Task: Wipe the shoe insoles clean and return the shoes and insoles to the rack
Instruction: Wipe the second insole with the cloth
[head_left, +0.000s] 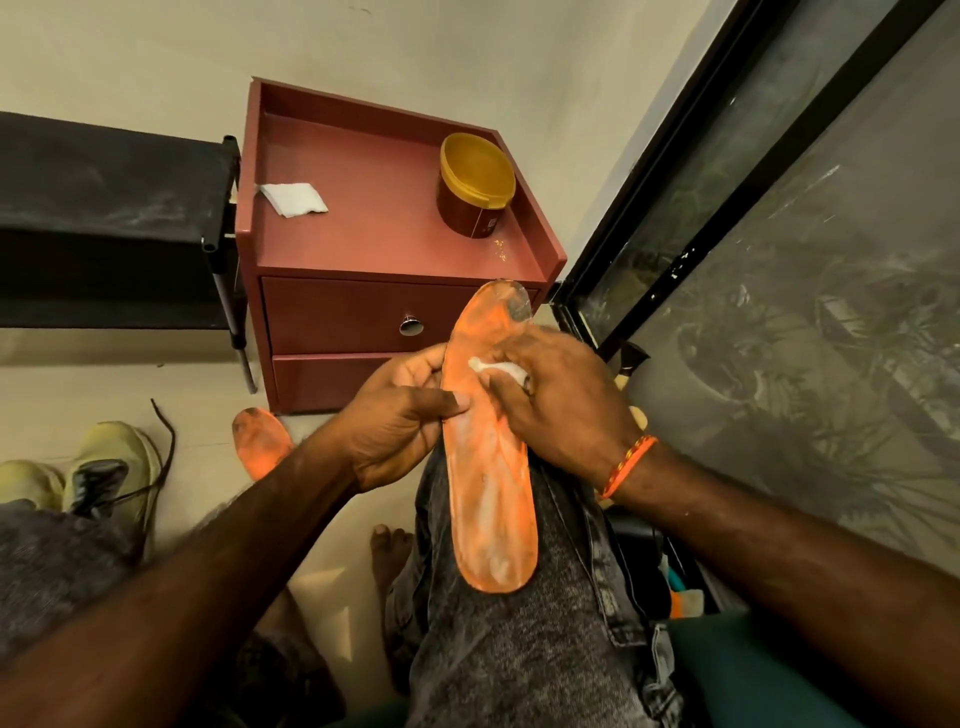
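An orange insole with whitish smears and a grey, dirty toe end lies lengthwise on my right knee. My left hand grips its left edge, thumb on top. My right hand pinches a small white wipe and presses it on the insole's upper part. A second orange insole lies on the floor to the left, partly hidden by my left forearm. A pair of pale yellow shoes with dark laces stands on the floor at the far left. The black shoe rack is at the upper left.
A red-brown bedside cabinet stands straight ahead, with a folded white tissue and a yellow-lidded jar on top. A black-framed glass door fills the right side. My bare foot rests on the floor.
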